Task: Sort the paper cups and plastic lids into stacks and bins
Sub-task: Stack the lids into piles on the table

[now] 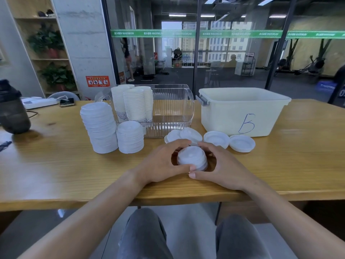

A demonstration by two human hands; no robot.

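Note:
A short stack of white plastic lids (192, 160) stands on the wooden table near its front edge. My left hand (162, 163) and my right hand (220, 165) curl round it from either side, thumbs meeting in front. Loose lids (216, 138) lie just behind, some upturned. To the left stand a tall lid stack (99, 128) and a shorter one (130, 137). Stacks of paper cups (133, 103) stand in the left part of a clear ribbed bin (173, 111). A cream bin marked B (240, 113) sits at the right.
A dark bottle (13, 113) stands at the table's left edge, with a phone (66, 102) and a white device behind it. A glass wall runs behind the table (56, 165). My knees show below the table's front edge.

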